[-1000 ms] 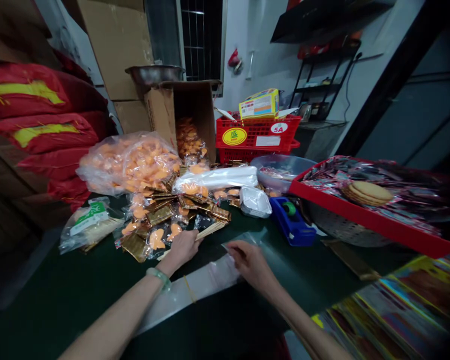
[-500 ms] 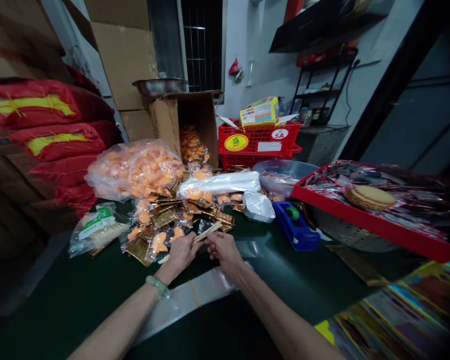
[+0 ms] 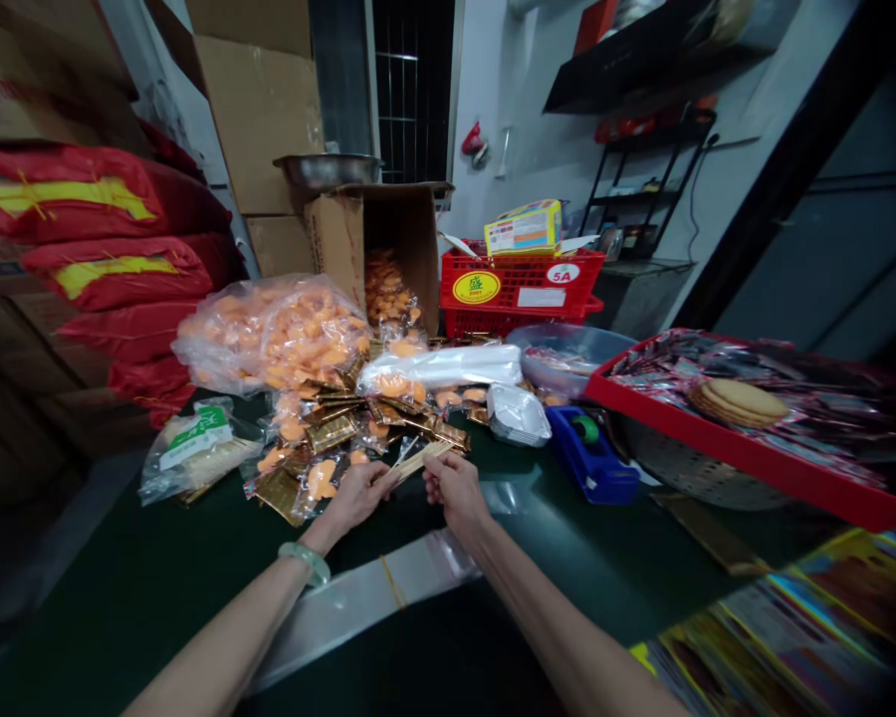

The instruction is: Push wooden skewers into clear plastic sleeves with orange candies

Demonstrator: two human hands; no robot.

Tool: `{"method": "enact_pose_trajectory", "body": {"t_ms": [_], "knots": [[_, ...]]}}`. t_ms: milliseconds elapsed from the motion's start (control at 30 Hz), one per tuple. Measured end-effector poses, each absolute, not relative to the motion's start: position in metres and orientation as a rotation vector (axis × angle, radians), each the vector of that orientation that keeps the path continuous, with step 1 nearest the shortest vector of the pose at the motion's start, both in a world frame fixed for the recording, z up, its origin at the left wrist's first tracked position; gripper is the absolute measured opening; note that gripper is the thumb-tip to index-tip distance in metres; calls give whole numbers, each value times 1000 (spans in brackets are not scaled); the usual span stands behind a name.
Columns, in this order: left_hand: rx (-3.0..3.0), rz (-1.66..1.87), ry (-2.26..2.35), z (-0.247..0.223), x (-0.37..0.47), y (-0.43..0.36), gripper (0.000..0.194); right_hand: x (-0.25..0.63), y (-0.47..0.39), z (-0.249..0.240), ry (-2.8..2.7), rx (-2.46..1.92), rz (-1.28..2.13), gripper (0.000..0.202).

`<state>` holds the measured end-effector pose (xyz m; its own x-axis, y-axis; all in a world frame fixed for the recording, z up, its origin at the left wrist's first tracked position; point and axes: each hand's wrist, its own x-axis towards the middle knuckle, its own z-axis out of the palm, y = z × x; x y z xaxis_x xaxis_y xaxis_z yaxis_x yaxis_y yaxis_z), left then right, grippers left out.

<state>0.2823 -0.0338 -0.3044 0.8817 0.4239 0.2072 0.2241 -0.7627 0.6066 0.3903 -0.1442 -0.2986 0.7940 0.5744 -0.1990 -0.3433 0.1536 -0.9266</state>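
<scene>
A small bundle of thin wooden sticks [image 3: 412,462] slants up to the right between my hands. My left hand [image 3: 356,498] is closed around its lower end, with a pale green bangle [image 3: 305,561] on the wrist. At the upper end, the curled fingers of my right hand [image 3: 454,488] pinch the sticks; the fingertips partly hide one another. Under my wrists lies a stack of long clear plastic sleeves [image 3: 343,615] bound by a rubber band [image 3: 392,581]. Beyond my hands are gold packets [image 3: 332,432] and orange shapes in clear wrappers [image 3: 320,480].
A plastic bag of sticks [image 3: 207,448] lies at left. Foil trays [image 3: 518,413], a blue tape dispenser [image 3: 593,458] and a red-rimmed tray [image 3: 717,453] stand right. Behind are a bag of orange pieces [image 3: 269,334], an open carton [image 3: 336,244] and a red basket [image 3: 519,289].
My hands have drawn slightly apart, and the sticks look more fanned out between them. The view has shifted a little.
</scene>
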Motion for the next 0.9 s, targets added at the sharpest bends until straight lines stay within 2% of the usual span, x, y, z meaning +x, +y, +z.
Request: {"method": "enact_pose_trajectory", "body": {"t_ms": [367, 500, 667, 900], "knots": [[2408, 826, 406, -291, 281, -53, 30, 417, -167, -277, -403, -1246, 442, 27], [2322, 766, 300, -269, 293, -66, 27, 413, -169, -265, -549, -1225, 472, 26], [2181, 664, 316, -261, 297, -68, 38, 407, -167, -263, -634, -1191, 523, 29], [2112, 664, 336, -256, 292, -68, 29, 408, -169, -260, -653, -1148, 584, 28]]}}
